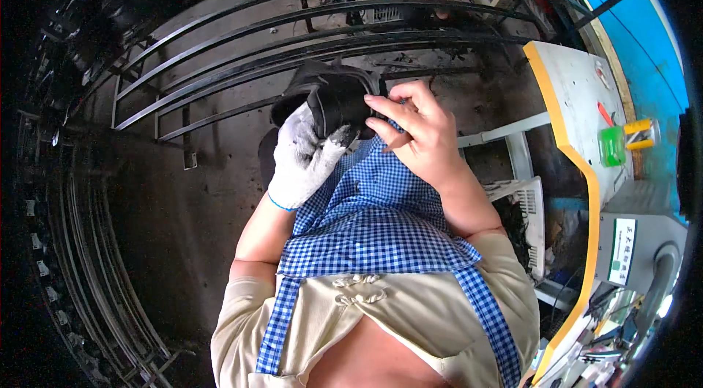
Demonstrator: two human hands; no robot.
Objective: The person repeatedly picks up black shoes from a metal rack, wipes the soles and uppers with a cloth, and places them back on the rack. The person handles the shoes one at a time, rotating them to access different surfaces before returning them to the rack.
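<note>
Left hand (pixel 299 161): some fingers hidden behind black piece (pixel 344 98), centre. White crate (pixel 382 10), top centre: partly hidden behind rails (pixel 329 46). Clutter (pixel 608 329), lower right: too small to tell.

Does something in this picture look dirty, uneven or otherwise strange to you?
Yes, the hands do not match. The left hand, holding a black piece, wears a white glove with dark marks around its thumb; the right hand is bare. The marks look like dirt; the single glove may be deliberate.

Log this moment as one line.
left grip, gloved: holds black piece; right grip, bare: at its right edge; beyond: metal rack; right: yellow-edged table
</note>
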